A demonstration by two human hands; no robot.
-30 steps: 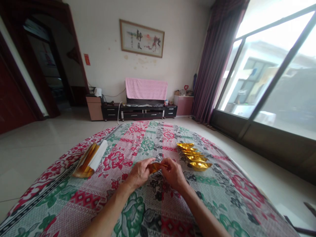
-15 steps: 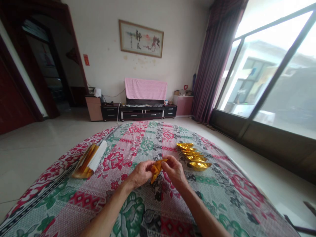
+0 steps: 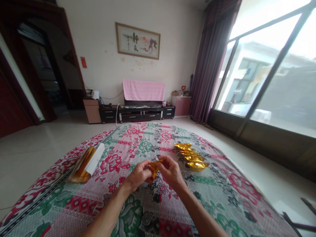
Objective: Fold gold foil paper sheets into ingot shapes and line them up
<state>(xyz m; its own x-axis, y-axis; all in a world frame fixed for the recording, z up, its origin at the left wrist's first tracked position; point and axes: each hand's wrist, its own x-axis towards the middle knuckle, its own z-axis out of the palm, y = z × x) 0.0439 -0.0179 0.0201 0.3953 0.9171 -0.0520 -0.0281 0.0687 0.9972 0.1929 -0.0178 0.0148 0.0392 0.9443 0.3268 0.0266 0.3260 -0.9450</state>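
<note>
Between my two hands is a small piece of folded gold foil paper (image 3: 155,168), held above the patterned cloth. My left hand (image 3: 140,173) pinches its left side, with the thumb and fingers closed on it. From the right, my right hand (image 3: 171,169) grips its upper right edge between thumb and fingers. My fingers hide much of the paper. To the right of my hands lies a row of several finished-looking gold boat-shaped paper ingots (image 3: 197,165). Left of them rests a stack of gold paper sheets (image 3: 82,168) with a white sheet (image 3: 95,159) along its side.
A round table covered by a red, green and grey floral cloth (image 3: 133,210) fills the foreground. Beyond it stand a low black TV cabinet (image 3: 140,115) and a pink cloth (image 3: 144,90) draped over a screen. A large window (image 3: 269,72) is on the right.
My fingers have shifted on the folded gold paper, which now shows less and looks more tucked between both hands. The whole view has turned slightly. The ingots and sheets stay put.
</note>
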